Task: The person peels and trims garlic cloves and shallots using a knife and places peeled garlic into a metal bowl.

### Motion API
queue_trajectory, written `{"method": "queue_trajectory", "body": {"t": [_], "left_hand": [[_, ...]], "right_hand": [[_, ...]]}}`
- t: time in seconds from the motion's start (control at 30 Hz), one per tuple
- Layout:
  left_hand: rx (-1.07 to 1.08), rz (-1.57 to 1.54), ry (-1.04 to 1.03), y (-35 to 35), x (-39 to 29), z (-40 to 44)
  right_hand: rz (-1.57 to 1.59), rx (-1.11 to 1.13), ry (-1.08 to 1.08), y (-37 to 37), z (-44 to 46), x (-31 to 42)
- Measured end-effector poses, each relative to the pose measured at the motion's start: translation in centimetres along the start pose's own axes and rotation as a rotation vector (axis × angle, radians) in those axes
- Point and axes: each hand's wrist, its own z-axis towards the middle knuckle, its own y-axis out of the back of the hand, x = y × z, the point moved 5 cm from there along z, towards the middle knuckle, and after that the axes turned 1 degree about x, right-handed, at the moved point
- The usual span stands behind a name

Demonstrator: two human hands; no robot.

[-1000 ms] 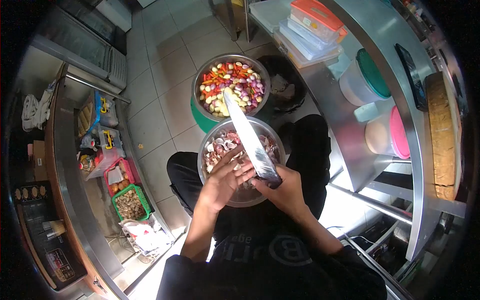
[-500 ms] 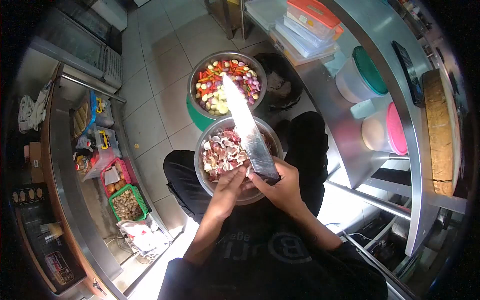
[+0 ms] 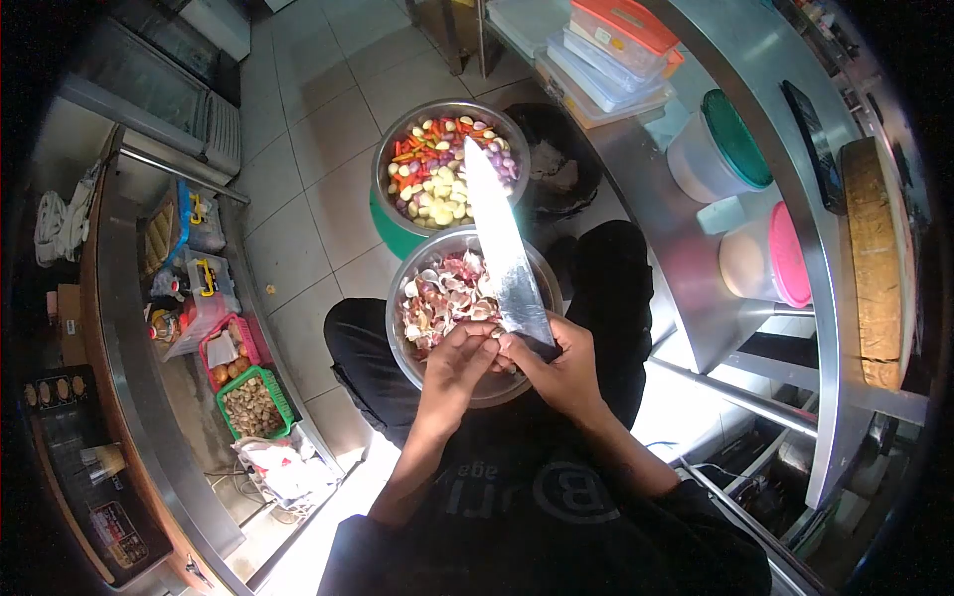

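Observation:
A wide knife (image 3: 504, 253) points away from me, its blade over the near bowl, and my right hand (image 3: 564, 366) is closed round its handle. My left hand (image 3: 462, 366) is pinched against my right fingertips on a small pale piece, likely a garlic clove, mostly hidden by the fingers. Beneath both hands the near metal bowl (image 3: 397, 350) holds garlic cloves and skins (image 3: 444, 298). Beyond it, the far metal bowl (image 3: 383, 159) holds red chillies, shallots (image 3: 500, 164) and peeled cloves (image 3: 437, 199).
Something green (image 3: 386, 226) shows under the far bowl. A black bag (image 3: 566, 179) lies right of it. Steel shelving at the right bears lidded tubs (image 3: 750, 256) and stacked containers (image 3: 608, 74). At the left, a green basket (image 3: 283, 397) and a pink basket (image 3: 260, 343) stand on a shelf.
My left hand has gone from spread fingers to a pinch at my right fingertips. The knife has swung slightly, its tip first leftward, then back right. The view has shifted a little.

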Motion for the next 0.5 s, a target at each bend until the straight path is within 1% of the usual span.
{"method": "queue_trajectory", "body": {"t": [0.1,0.17,0.2,0.27,0.33,0.4,0.5], "left_hand": [[-0.048,-0.068,0.035,0.7,0.5,0.1],[-0.089,-0.098,0.034,0.8,0.3,0.0],[-0.127,-0.128,0.032,0.9,0.3,0.0],[-0.13,-0.127,0.022,1.1,0.5,0.0],[-0.133,-0.127,0.011,1.3,0.7,0.1],[-0.13,-0.059,-0.039,1.2,0.5,0.0],[-0.172,-0.041,-0.047,1.2,0.4,-0.2]], "right_hand": [[-0.023,0.015,0.014,0.1,-0.1,0.2],[-0.327,-0.041,0.174,0.3,-0.2,1.3],[-0.328,-0.042,0.174,0.3,-0.3,1.2],[-0.363,0.022,0.204,0.0,-0.5,1.1],[-0.397,0.03,0.231,-0.5,-0.7,1.1],[-0.43,0.039,0.26,-0.8,-1.0,1.1],[-0.491,0.043,0.254,-0.9,-1.1,0.8]]}}
